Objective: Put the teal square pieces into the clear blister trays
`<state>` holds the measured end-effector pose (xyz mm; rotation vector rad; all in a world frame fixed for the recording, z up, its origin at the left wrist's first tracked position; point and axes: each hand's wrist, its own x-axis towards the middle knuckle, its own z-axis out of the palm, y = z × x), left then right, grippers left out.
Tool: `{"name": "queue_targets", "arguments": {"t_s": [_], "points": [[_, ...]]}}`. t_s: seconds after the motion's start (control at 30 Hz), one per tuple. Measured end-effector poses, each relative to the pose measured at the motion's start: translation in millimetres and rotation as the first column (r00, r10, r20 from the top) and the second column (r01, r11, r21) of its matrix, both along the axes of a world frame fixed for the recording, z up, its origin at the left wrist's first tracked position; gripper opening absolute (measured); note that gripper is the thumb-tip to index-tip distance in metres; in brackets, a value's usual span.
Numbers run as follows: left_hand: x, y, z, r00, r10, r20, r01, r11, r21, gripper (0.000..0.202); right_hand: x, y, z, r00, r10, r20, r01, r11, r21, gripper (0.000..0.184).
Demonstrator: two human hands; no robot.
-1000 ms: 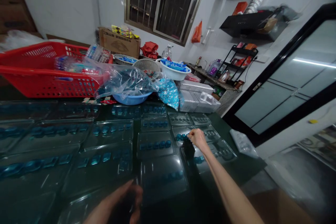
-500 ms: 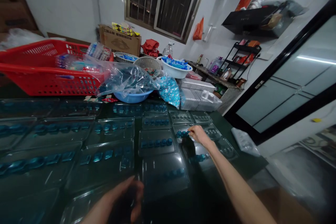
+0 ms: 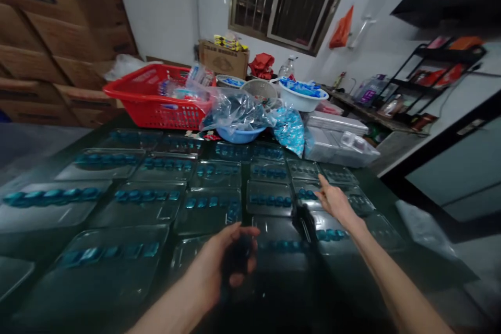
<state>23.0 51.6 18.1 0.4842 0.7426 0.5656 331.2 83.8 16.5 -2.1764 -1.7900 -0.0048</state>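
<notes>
Clear plastic trays [image 3: 211,216] lie in rows on a dark green table, many with a row of blue, translucent, block-like pieces [image 3: 135,195]. My right hand [image 3: 336,201] is over a tray at the right, its index finger stretched out and thumb apart, just beside several blue pieces [image 3: 307,194]. Nothing shows between its fingers. My left hand [image 3: 223,258] hovers low over the front trays, fingers curled round a dark hollow. Whatever lies in that palm is in shadow.
Along the back stand a red basket [image 3: 156,109] with plastic packs, a light-blue basin [image 3: 240,135] under a clear bag, a white basin [image 3: 301,102] of blue packets, and stacked clear plastic trays [image 3: 340,146]. Cardboard boxes [image 3: 55,36] are piled at the left.
The view has turned left. My right hand's fingers, pinched at the blue pieces before, are now apart. My left hand has come up further into view, fingers still curled.
</notes>
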Motion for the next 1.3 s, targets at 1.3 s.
{"name": "queue_targets", "arguments": {"t_s": [1.3], "points": [[6.4, -26.4, -2.7, 0.979, 0.020, -0.202, 0.044, 0.951, 0.307, 0.028, -159.4, -80.6, -1.0, 0.553, 0.219, -0.804, -0.319, 0.947, 0.038, 0.013]]}}
